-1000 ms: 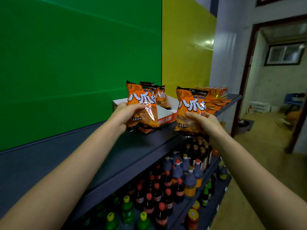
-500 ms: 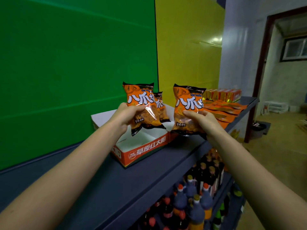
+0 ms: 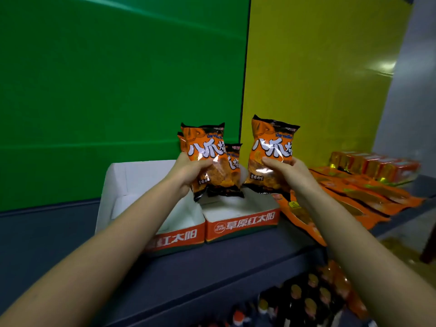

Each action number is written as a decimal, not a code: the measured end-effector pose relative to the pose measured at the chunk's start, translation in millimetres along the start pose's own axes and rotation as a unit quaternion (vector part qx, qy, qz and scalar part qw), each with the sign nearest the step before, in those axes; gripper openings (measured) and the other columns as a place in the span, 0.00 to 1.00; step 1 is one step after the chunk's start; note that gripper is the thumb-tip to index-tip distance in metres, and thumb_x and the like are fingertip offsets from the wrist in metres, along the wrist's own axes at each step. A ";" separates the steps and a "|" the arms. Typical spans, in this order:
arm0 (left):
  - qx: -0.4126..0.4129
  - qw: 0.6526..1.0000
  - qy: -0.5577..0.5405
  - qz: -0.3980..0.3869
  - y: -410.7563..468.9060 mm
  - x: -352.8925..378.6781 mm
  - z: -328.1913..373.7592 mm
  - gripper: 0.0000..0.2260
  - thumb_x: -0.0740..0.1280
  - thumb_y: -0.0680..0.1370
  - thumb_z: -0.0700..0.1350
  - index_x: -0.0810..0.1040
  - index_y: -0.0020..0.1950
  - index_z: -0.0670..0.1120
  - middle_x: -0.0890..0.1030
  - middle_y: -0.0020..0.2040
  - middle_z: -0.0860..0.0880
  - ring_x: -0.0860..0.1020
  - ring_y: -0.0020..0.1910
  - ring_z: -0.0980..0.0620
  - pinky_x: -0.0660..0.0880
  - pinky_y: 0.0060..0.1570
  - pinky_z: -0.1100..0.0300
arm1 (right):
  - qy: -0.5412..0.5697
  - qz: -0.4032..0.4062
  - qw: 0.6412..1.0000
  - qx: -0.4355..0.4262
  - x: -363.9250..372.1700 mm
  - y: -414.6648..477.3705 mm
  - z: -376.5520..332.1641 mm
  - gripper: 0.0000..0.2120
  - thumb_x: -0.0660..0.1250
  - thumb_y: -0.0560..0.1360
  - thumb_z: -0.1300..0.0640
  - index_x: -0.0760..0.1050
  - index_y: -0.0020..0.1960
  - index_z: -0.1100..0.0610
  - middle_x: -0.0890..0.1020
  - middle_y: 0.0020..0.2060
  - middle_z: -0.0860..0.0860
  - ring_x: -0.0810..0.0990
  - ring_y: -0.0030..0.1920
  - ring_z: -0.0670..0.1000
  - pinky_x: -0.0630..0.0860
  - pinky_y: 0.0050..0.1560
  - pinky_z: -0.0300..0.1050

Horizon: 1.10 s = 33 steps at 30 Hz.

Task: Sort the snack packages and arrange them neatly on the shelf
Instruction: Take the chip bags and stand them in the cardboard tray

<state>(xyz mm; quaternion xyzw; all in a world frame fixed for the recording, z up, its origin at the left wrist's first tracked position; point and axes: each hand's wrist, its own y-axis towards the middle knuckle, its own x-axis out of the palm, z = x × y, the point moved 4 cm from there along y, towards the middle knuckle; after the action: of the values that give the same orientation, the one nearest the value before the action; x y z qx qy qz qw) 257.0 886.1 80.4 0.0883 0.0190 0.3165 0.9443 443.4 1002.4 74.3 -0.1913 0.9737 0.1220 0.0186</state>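
Snack bags (image 3: 271,154) now held closer over the open box (image 3: 240,223)

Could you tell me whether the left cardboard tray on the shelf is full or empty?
Seemingly empty: the left cardboard tray shows bare white floor and walls; the left forearm hides part.

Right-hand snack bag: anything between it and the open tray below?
Nothing visible. The right hand holds its snack bag above the right tray; the tray floor under it looks bare. Another bag stands at the tray's back, beside the left hand.
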 end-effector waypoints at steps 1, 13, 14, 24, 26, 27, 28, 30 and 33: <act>0.005 1.000 0.003 0.008 3.4 4.4 -3.2 0.15 0.66 0.76 0.36 0.71 0.62 0.39 0.79 0.53 0.44 0.78 0.45 0.49 0.76 0.44 0.58 | 0.008 -0.015 1.000 -0.004 -1.5 8.3 0.5 0.26 0.73 0.70 0.51 0.70 0.65 0.57 0.81 0.50 0.50 0.79 0.43 0.46 0.73 0.39 0.38; 0.017 0.975 0.212 0.072 29.2 28.4 -35.7 0.31 0.65 0.77 0.35 0.49 0.72 0.40 0.67 0.69 0.44 0.68 0.68 0.46 0.69 0.65 0.52 | 0.024 -0.160 0.987 -0.021 25.9 63.1 20.2 0.15 0.72 0.72 0.57 0.69 0.54 0.50 0.78 0.43 0.45 0.77 0.39 0.41 0.72 0.38 0.34; 0.028 0.967 0.243 0.076 30.2 28.6 -35.8 0.32 0.65 0.76 0.35 0.48 0.72 0.40 0.66 0.71 0.43 0.67 0.69 0.45 0.67 0.67 0.52 | 0.018 -0.168 0.985 -0.022 29.2 65.3 22.7 0.15 0.72 0.72 0.58 0.68 0.53 0.49 0.77 0.42 0.44 0.76 0.39 0.41 0.73 0.42 0.36; 0.004 0.843 0.509 0.174 37.1 8.5 -33.1 0.38 0.75 0.68 0.52 0.59 0.69 0.41 0.72 0.65 0.41 0.67 0.66 0.40 0.63 0.62 0.51 | -0.095 -0.186 0.976 -0.056 52.6 78.1 41.4 0.35 0.73 0.70 0.50 0.61 0.69 0.58 0.75 0.64 0.55 0.75 0.63 0.56 0.73 0.64 0.54; -0.014 0.840 0.514 0.175 36.7 3.4 -35.6 0.38 0.76 0.67 0.53 0.60 0.69 0.41 0.71 0.66 0.40 0.66 0.67 0.41 0.62 0.63 0.51 | -0.139 -0.172 0.972 -0.078 55.1 78.7 43.4 0.37 0.72 0.70 0.50 0.58 0.71 0.61 0.73 0.66 0.56 0.73 0.65 0.56 0.72 0.64 0.52; -0.017 0.838 0.516 0.178 35.9 2.0 -36.1 0.38 0.76 0.67 0.53 0.61 0.69 0.42 0.71 0.66 0.41 0.65 0.67 0.41 0.62 0.63 0.51 | -0.154 -0.164 0.970 -0.089 55.5 78.2 43.7 0.38 0.72 0.71 0.50 0.57 0.72 0.61 0.72 0.66 0.56 0.72 0.66 0.57 0.71 0.65 0.51; -0.016 0.835 0.519 0.181 35.1 1.7 -35.9 0.37 0.76 0.67 0.53 0.62 0.68 0.42 0.71 0.66 0.41 0.65 0.67 0.42 0.62 0.63 0.51 | -0.166 -0.157 0.969 -0.099 55.8 78.6 44.5 0.39 0.72 0.71 0.50 0.55 0.73 0.62 0.71 0.68 0.57 0.71 0.67 0.57 0.70 0.65 0.51; -0.006 0.827 0.531 0.187 34.1 2.8 -35.0 0.35 0.76 0.67 0.53 0.64 0.66 0.42 0.72 0.64 0.42 0.66 0.66 0.42 0.63 0.62 0.51 | -0.192 -0.144 0.964 -0.117 56.3 78.5 44.9 0.42 0.72 0.71 0.50 0.52 0.74 0.63 0.67 0.71 0.58 0.67 0.70 0.58 0.68 0.69 0.55; 0.004 0.811 0.550 0.198 33.4 3.3 -34.7 0.35 0.76 0.66 0.54 0.66 0.65 0.42 0.73 0.64 0.43 0.68 0.64 0.43 0.66 0.61 0.51 | -0.256 -0.130 0.947 -0.144 58.9 75.7 47.5 0.45 0.70 0.72 0.50 0.47 0.77 0.62 0.57 0.75 0.58 0.58 0.75 0.57 0.60 0.73 0.52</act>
<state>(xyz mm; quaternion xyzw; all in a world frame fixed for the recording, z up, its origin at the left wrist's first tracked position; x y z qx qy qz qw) 236.7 919.7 52.3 -0.0949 0.5186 0.4925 0.6924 359.8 1060.3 40.8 -0.2790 0.8751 0.3021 0.2552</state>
